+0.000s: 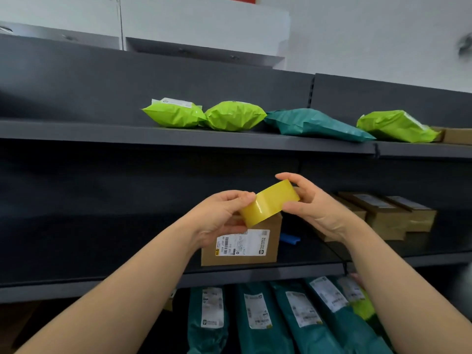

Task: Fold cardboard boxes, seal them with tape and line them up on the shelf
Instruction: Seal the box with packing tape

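Note:
A yellowish roll of packing tape (268, 201) is held up in front of the middle shelf by both hands. My left hand (221, 217) grips its lower left end, thumb on top. My right hand (310, 204) pinches its upper right end. Directly behind and below the roll, a brown cardboard box (270, 247) with a white shipping label stands on the dark middle shelf (102, 282). The box top is hidden by the tape and my left hand.
Several sealed brown boxes (383, 215) sit at the right of the middle shelf, a blue object (290, 238) beside the labelled box. Green and teal mailer bags (233, 115) lie on the upper shelf. Teal labelled mailers (258, 318) stand below.

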